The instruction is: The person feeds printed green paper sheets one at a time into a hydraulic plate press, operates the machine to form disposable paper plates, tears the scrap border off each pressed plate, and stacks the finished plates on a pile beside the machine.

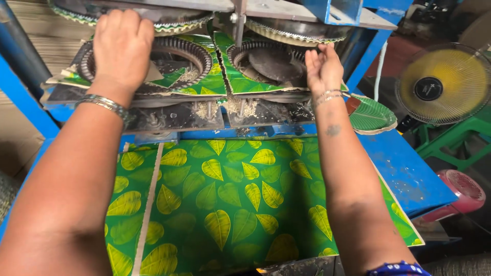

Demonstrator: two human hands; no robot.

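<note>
I have both hands up at the plate press (266, 10), the landmark for everything here. My left hand (123, 46) lies palm-down, fingers spread flat, on the torn leaf-print sheet (197, 84) over the left round die (176, 56); it presses and holds nothing closed. My right hand (323, 69) is open at the right edge of the right die (271, 61), fingertips touching the sheet there, not yet pinching it. I judge this as the clearing step: punched scrap sits in the press. Next calls for a firm pinch on that sheet's edges, keeping fingers out from under the upper dies. The fresh leaf-print sheets (230, 204) lie just below the press; a finished green plate (371, 116) rests to its right.
</note>
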